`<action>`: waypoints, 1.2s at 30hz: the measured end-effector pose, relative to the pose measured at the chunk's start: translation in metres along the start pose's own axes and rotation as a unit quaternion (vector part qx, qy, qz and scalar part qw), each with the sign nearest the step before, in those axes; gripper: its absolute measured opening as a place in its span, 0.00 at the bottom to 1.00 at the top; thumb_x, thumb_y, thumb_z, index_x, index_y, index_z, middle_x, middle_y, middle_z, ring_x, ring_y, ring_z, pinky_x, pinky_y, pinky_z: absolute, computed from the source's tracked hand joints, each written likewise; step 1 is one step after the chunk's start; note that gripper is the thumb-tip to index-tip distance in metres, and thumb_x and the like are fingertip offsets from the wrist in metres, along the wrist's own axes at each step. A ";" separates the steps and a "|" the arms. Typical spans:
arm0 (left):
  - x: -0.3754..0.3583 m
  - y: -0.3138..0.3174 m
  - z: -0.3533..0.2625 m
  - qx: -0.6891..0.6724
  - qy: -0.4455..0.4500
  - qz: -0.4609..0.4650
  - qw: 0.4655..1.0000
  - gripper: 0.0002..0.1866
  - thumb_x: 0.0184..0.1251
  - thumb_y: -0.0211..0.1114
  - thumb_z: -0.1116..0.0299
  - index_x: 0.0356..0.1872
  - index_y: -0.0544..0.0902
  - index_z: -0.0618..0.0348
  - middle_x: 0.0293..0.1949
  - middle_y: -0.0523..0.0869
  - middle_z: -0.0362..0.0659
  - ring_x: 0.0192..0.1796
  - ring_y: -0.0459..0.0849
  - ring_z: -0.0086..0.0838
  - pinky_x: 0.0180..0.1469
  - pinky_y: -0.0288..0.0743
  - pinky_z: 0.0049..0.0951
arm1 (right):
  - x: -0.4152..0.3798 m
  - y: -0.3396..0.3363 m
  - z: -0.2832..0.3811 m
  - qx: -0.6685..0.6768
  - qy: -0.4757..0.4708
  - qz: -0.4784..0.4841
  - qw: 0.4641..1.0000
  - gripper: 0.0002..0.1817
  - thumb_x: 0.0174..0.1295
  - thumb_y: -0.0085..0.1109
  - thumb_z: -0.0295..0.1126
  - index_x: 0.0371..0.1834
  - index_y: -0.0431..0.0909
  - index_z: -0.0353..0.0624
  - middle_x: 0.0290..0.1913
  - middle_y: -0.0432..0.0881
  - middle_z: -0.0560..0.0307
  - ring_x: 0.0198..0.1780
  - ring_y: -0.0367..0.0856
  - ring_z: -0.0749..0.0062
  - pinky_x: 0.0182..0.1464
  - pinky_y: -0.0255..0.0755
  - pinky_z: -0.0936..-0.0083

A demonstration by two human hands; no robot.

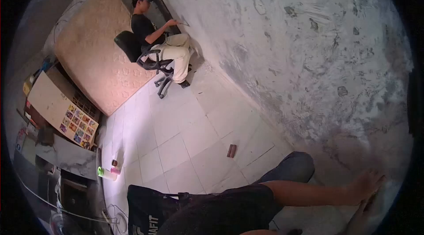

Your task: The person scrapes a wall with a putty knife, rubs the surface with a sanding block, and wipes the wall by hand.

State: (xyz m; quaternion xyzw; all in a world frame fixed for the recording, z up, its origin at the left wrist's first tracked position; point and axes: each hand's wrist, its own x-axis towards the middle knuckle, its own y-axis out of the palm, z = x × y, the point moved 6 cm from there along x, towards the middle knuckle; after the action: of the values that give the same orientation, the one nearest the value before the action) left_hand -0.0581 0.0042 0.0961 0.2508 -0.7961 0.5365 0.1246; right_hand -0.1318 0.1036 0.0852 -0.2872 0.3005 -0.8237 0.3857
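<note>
My left hand point(367, 185) reaches to the lower right, close to the grey, patchy wall. Its fingers are bent around or against a narrow brownish edge that I cannot make out. Just below it, my right hand point(361, 213) comes up from the bottom edge and meets the same spot. Its fingers are dim and partly hidden. The plastered wall point(309, 58) has dark scuffs and chipped spots. My bent knee point(291, 164) in blue jeans lies beside the wall base.
A person point(143, 32) in a black cap sits on an office chair point(126, 47), holding a thin object near the wall. A mattress point(92, 49) leans behind. Brown blocks point(231, 150) lie on the floor tiles point(185, 146). A green-capped bottle point(106, 173) stands by cluttered furniture.
</note>
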 end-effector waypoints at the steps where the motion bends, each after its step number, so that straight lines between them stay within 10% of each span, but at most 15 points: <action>1: 0.003 -0.002 -0.008 -0.020 -0.003 0.014 1.000 0.45 0.64 0.64 0.48 0.73 0.60 0.72 0.74 0.61 0.58 0.73 0.62 0.52 0.75 0.53 0.51 | -0.008 -0.005 0.017 0.000 0.008 -0.001 1.000 0.37 0.71 0.55 0.51 0.76 0.60 0.39 0.74 0.66 0.46 0.72 0.66 0.58 0.70 0.60 0.69; 12: 0.035 0.008 -0.076 0.334 0.153 -0.184 0.911 0.29 0.69 0.60 0.53 0.66 0.74 0.59 0.68 0.72 0.49 0.72 0.65 0.43 0.78 0.47 0.50 | -0.024 -0.041 0.031 0.215 0.085 -0.219 0.948 0.36 0.72 0.52 0.51 0.77 0.59 0.42 0.73 0.67 0.44 0.74 0.63 0.56 0.73 0.58 0.63; 20: 0.068 0.013 -0.084 0.305 0.255 -0.064 0.915 0.23 0.62 0.68 0.56 0.59 0.81 0.49 0.61 0.79 0.42 0.70 0.69 0.39 0.75 0.52 0.49 | -0.028 -0.032 -0.021 0.228 0.128 -0.258 0.930 0.32 0.75 0.45 0.47 0.76 0.59 0.39 0.75 0.64 0.44 0.76 0.59 0.56 0.75 0.55 0.62; 25: 0.051 -0.021 -0.081 0.260 0.273 0.057 0.925 0.30 0.66 0.63 0.62 0.70 0.69 0.55 0.69 0.72 0.48 0.71 0.68 0.43 0.74 0.60 0.45 | -0.042 -0.015 -0.003 0.257 0.279 -0.118 0.918 0.30 0.77 0.40 0.44 0.75 0.59 0.37 0.76 0.61 0.44 0.78 0.56 0.56 0.76 0.53 0.61; 27: 0.051 -0.032 -0.091 0.400 0.315 0.109 0.854 0.37 0.67 0.62 0.61 0.76 0.60 0.52 0.72 0.69 0.47 0.76 0.63 0.40 0.75 0.57 0.45 | -0.042 0.019 -0.018 0.508 0.264 -0.170 0.802 0.29 0.72 0.49 0.29 0.75 0.58 0.36 0.74 0.64 0.42 0.76 0.60 0.55 0.75 0.55 0.60; 28: 0.054 -0.031 -0.088 0.388 0.327 0.109 0.855 0.37 0.64 0.64 0.63 0.75 0.63 0.50 0.70 0.72 0.44 0.75 0.64 0.38 0.76 0.57 0.42 | -0.033 -0.012 0.022 0.396 0.189 -0.155 0.885 0.30 0.69 0.44 0.20 0.76 0.54 0.33 0.74 0.60 0.37 0.77 0.57 0.51 0.77 0.51 0.55; 31: 0.073 -0.030 -0.094 0.382 0.347 0.123 0.848 0.36 0.60 0.65 0.66 0.72 0.67 0.50 0.64 0.77 0.42 0.71 0.69 0.36 0.76 0.59 0.40 | -0.007 -0.015 0.022 0.557 0.026 -0.253 0.791 0.25 0.71 0.43 0.24 0.72 0.60 0.31 0.67 0.70 0.37 0.68 0.70 0.50 0.70 0.62 0.61; 36: 0.081 -0.031 -0.098 0.376 0.454 0.101 0.802 0.29 0.57 0.63 0.66 0.64 0.76 0.50 0.54 0.82 0.39 0.64 0.76 0.36 0.72 0.66 0.40 | 0.007 -0.014 0.006 0.518 0.097 -0.260 0.809 0.21 0.71 0.43 0.25 0.66 0.65 0.29 0.59 0.75 0.37 0.61 0.75 0.51 0.64 0.66 0.63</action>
State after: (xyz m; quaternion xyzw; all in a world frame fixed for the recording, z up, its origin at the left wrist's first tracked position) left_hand -0.1167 0.0629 0.1970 -0.0761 -0.4053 0.8556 0.3128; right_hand -0.1383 0.1033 0.1007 -0.0306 -0.2208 -0.9503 0.2172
